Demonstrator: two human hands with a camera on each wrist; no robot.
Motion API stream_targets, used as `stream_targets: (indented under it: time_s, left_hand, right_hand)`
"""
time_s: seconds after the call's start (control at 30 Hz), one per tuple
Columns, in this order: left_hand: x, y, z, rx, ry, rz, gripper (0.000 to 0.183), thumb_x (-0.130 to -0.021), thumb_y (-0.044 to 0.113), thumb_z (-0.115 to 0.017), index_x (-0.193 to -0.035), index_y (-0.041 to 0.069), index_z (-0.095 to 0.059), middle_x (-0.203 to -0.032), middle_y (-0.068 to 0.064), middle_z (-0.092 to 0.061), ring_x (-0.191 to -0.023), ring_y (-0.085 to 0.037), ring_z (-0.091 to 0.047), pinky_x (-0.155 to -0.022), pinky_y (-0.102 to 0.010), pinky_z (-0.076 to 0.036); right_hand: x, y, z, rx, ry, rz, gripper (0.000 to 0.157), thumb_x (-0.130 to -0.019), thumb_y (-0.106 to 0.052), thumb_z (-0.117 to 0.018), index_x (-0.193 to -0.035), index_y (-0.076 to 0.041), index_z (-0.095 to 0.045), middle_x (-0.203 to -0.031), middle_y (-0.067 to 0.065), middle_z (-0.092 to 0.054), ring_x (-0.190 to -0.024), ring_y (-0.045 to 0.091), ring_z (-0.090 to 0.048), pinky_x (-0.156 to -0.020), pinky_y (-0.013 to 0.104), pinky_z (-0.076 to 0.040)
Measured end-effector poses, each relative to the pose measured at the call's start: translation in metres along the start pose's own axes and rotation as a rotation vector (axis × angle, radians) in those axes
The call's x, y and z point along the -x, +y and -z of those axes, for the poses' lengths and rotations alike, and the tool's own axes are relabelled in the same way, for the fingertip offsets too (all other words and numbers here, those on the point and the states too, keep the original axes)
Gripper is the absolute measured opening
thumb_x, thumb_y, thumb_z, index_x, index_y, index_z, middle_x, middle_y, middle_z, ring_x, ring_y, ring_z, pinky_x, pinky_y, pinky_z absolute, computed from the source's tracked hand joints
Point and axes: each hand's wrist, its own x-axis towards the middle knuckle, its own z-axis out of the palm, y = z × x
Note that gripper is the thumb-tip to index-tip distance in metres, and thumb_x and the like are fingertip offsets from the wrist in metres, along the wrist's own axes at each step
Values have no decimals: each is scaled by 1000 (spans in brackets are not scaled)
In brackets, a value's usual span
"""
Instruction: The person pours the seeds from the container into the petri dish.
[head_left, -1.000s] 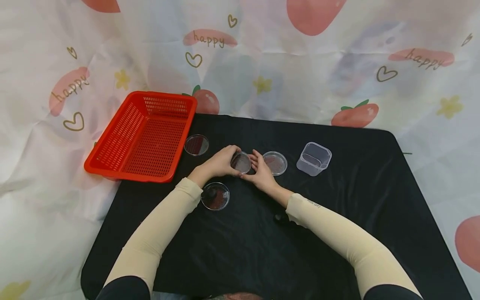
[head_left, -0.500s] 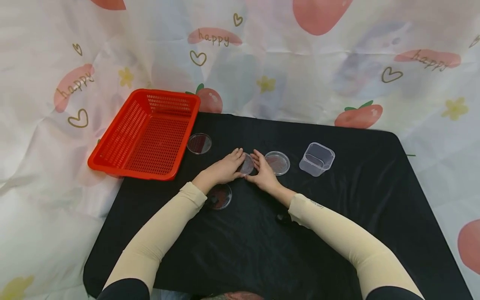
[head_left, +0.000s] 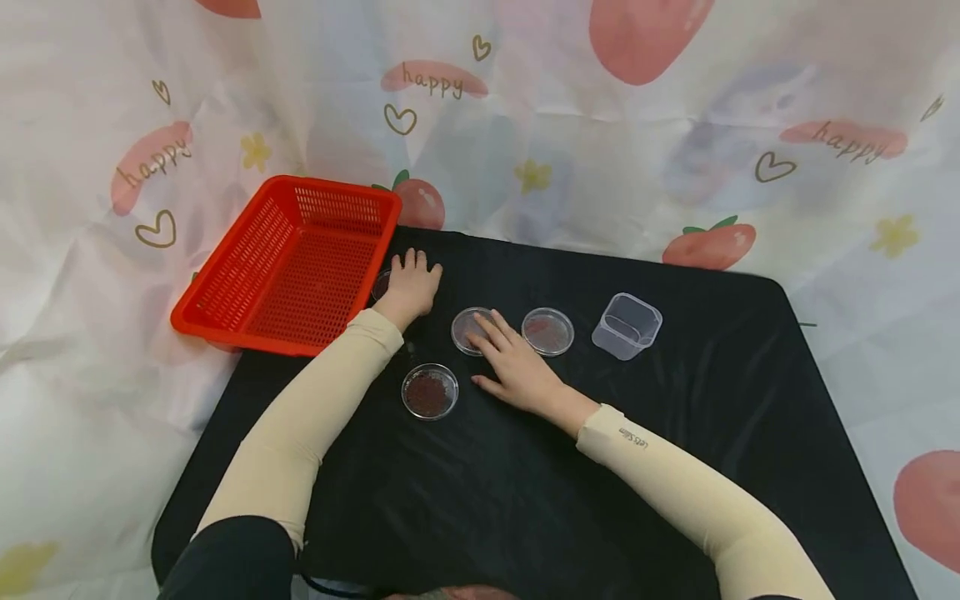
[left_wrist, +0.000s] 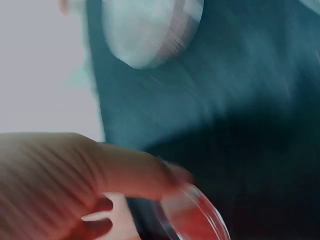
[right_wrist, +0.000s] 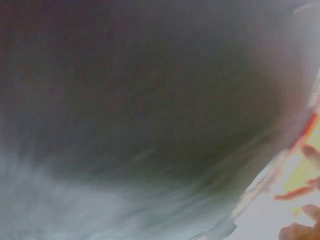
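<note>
Several clear round dishes lie on a black cloth [head_left: 525, 500]. My left hand [head_left: 412, 273] lies flat, fingers spread, over the dish [head_left: 379, 285] beside the red basket. In the blurred left wrist view a finger [left_wrist: 125, 170] touches that dish's rim [left_wrist: 197, 217]. My right hand [head_left: 498, 354] rests flat on the cloth, its straight fingertips on the middle dish [head_left: 465, 327]. A dish of dark brown grains [head_left: 429, 392] sits between my forearms. Another lidded dish [head_left: 547, 331] lies just right of my right hand. The right wrist view is a dark blur.
A red slotted basket [head_left: 288, 262] stands at the cloth's left edge, with nothing in it. A clear square container [head_left: 627, 321] stands to the right of the dishes. A strawberry-print sheet [head_left: 600, 150] covers the background.
Both hands held the middle dish together before. Now it lies on the cloth, my left hand has moved up-left onto the dish by the basket, and my right hand has flattened.
</note>
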Motion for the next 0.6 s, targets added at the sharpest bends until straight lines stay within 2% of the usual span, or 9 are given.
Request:
stream_targets:
  time_s: [0.07,0.13,0.17,0.27,0.33,0.4,0.5,0.6]
  left_hand:
    - [-3,-3,-1,-81,-65,49,57,-107,14,-48,-162,11,-35,-167,-27,-24,-157,-45,-18,-126,-60,-16]
    - [-3,-9,-7,-106,-99,69,53,-108,14,-42,-161,11,-35,-165,-28,-27,-155,-46,-22,-126,-60,-17]
    - [-1,-14,-10,-112,-102,73,53,-108,14,-43,-160,10,-36,-163,-29,-31,-153,-47,-26,-125,-61,-18]
    - [0,-24,-15,-110,-67,58,53,-104,12,-52,-155,7,-42,-154,-29,-43,-143,-48,-40,-122,-62,-24]
    - [0,-27,-13,-111,-48,39,56,-99,11,-62,-152,6,-45,-150,-27,-47,-139,-46,-45,-122,-62,-26]
    - [2,-25,-8,-92,-20,4,65,-91,17,-74,-150,7,-48,-147,-25,-49,-136,-43,-47,-122,-60,-27]
    - [13,-19,-2,-11,33,-65,77,-82,29,-85,-147,7,-50,-144,-23,-51,-135,-40,-49,-123,-57,-27]
    - [32,-13,-2,84,120,-134,81,-79,35,-88,-144,6,-51,-140,-23,-54,-133,-40,-53,-124,-55,-28]
  right_hand:
    - [3,-10,6,-105,-36,16,74,-98,-39,-71,-158,-8,-40,-168,15,-29,-156,33,-28,-121,51,-35]
    - [4,-22,6,-249,-81,4,79,-97,-39,-73,-159,-8,-37,-166,13,-32,-153,28,-34,-121,48,-36]
    - [3,-28,3,-317,-101,-10,83,-95,-40,-76,-160,-8,-35,-166,12,-34,-152,26,-37,-121,46,-37]
    - [-3,-37,-6,-504,-135,-69,94,-88,-35,-84,-160,-6,-32,-164,10,-37,-150,24,-39,-121,43,-37]
    - [-7,-37,-13,-601,-137,-103,99,-83,-28,-89,-160,-3,-31,-164,13,-37,-150,26,-39,-121,41,-37]
    - [-9,-34,-18,-686,-137,-139,103,-81,-21,-91,-160,-1,-29,-164,15,-37,-151,26,-39,-121,38,-37]
    - [-8,-31,-21,-755,-135,-173,105,-78,-13,-92,-160,2,-27,-164,18,-37,-152,29,-38,-121,41,-36]
    - [-7,-31,-22,-785,-136,-184,106,-78,-10,-92,-160,2,-26,-163,20,-37,-152,32,-38,-121,45,-36]
